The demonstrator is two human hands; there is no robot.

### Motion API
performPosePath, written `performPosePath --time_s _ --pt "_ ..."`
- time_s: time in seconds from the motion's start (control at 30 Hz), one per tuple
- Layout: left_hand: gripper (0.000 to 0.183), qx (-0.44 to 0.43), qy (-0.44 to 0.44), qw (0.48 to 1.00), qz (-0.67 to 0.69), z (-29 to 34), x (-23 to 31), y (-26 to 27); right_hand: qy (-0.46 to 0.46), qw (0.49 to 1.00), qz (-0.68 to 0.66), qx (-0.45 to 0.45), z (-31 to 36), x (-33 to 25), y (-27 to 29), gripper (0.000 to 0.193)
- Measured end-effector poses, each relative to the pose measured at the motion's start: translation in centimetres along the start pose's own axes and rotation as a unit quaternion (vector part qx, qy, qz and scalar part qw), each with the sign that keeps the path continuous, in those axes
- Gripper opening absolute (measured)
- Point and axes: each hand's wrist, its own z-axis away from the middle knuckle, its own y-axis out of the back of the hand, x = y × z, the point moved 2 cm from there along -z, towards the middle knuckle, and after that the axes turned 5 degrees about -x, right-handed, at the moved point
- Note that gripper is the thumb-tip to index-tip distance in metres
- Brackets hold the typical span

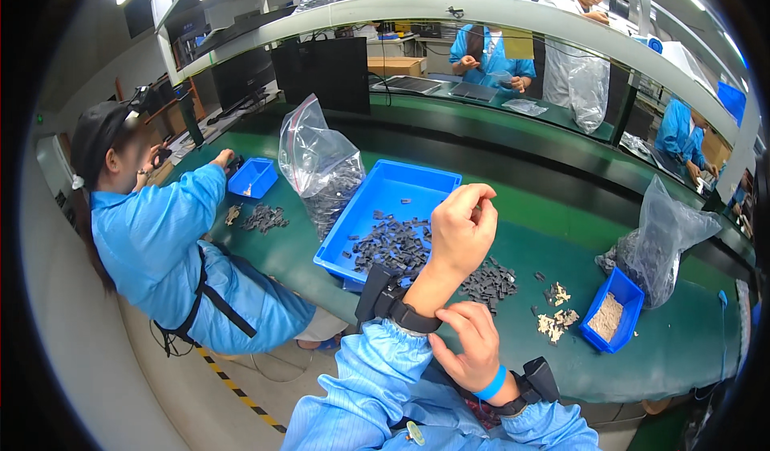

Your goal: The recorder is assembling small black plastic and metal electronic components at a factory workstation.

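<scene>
Two hands meet over the edge of the bench, and we go straight to the right hand (473, 347), its fingers bent and its fingertips right up against the black wristband (415, 318) on the other arm; whether they pinch it or merely rest there, we cannot tell. That wristband sits around the left wrist, just above the blue cuff, with a dark boxy device (375, 292) on its outer side. Up from it we have the left hand (464, 230), raised and loosely curled, and we cannot tell whether anything lies inside the fingers. On the right wrist we spot a bright blue band (492, 383). Outward we go: behind the left hand stands a large blue tray (413, 182) with dark pieces (389, 246) strewn over its floor, and to its left a clear bag (329, 182) of more dark bits. Over to the right, a dark heap (489, 284) lies on the green table (682, 339), then pale scraps (555, 327), a small blue bin (630, 323) of cream pieces, and an upright clear bag (662, 238) behind it. Far left, we find a co-worker in blue (156, 226), one hand near another small blue bin (255, 170).
</scene>
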Motion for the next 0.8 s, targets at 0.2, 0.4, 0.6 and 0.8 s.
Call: performPosePath --time_s 0.2,0.4,0.6,0.8 --pt "0.008 -0.029 -0.072 0.987 -0.142 0.7 -0.4 -1.3 -0.023 0.999 -0.024 -0.04 -0.2 0.5 0.2 0.029" --pt "0.006 -0.052 -0.112 0.967 -0.221 1.0 -0.7 -1.9 -0.057 0.994 -0.039 -0.084 -0.3 1.0 0.1 0.024" --pt "0.008 -0.099 -0.047 0.986 -0.125 0.4 -0.4 -2.6 -0.048 0.989 -0.123 -0.066 -0.6 0.8 0.9 0.022" --pt "0.01 -0.103 -0.041 0.984 -0.138 0.7 -2.7 -3.0 -0.119 0.974 -0.134 -0.139 -0.4 1.3 0.9 0.02"
